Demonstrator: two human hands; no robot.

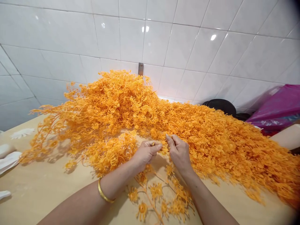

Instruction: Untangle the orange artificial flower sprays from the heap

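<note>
The left hand (147, 153) was turned inward in a pinch, thumb drawn against the index finger, with a sliver of orange showing between them. The right hand (179, 151) faced it, just apart, its fingers curled and its thumb brought to the index finger; it appeared to have hold of a far tip of the same spray, though its grip was partly hidden by crowded florets.

In this inspector's judgement, sound handling of the step called for one hand to steady the thin stem while the other worked only at the tip, with light finger pressure and no sharp pull, so that the narrow petals were neither bent nor stripped. Keeping the forearms off the lower florets was likewise advisable.

The orange artificial flower spray (152, 200) lay below the hands, between the forearms, its branches forking away from the wearer toward the fingertips. A gold bracelet (104, 192) circled the left wrist.

Just left of the left hand, a loose orange cluster (114, 153) rested on the tabletop (58, 193). Beyond both hands rose a tall orange heap (126, 103), running on to the right. Behind it stood the tiled wall (182, 40), with a purple bag (278, 106) at far right.
</note>
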